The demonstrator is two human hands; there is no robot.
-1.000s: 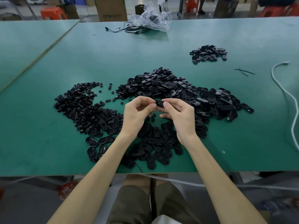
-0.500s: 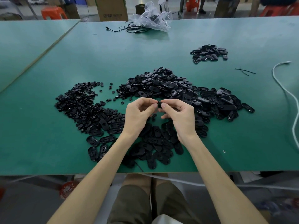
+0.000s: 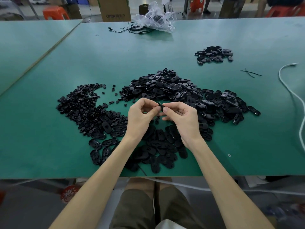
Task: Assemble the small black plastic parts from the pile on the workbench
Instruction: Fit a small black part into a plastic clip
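Observation:
Both hands meet above the green workbench (image 3: 165, 52) and pinch one small black plastic part (image 3: 160, 105) between their fingertips. My left hand (image 3: 142, 118) holds its left end, my right hand (image 3: 183, 118) its right end; most of the part is hidden by the fingers. A big pile of black oval shells (image 3: 173, 90) lies just beyond the hands. A pile of small black round pieces (image 3: 82, 103) spreads to the left. More flat oval pieces (image 3: 158, 149) lie under my wrists near the front edge.
A small separate heap of black parts (image 3: 214, 54) sits at the back right. A white cable (image 3: 292, 96) runs along the right side, thin black ties (image 3: 250, 73) beside it. A clear plastic bag (image 3: 155, 17) and black wires (image 3: 132, 29) lie at the far edge.
The hands have stayed together over the pile; the fingertips have shifted slightly on the black part, which now shows more edge-on between them.

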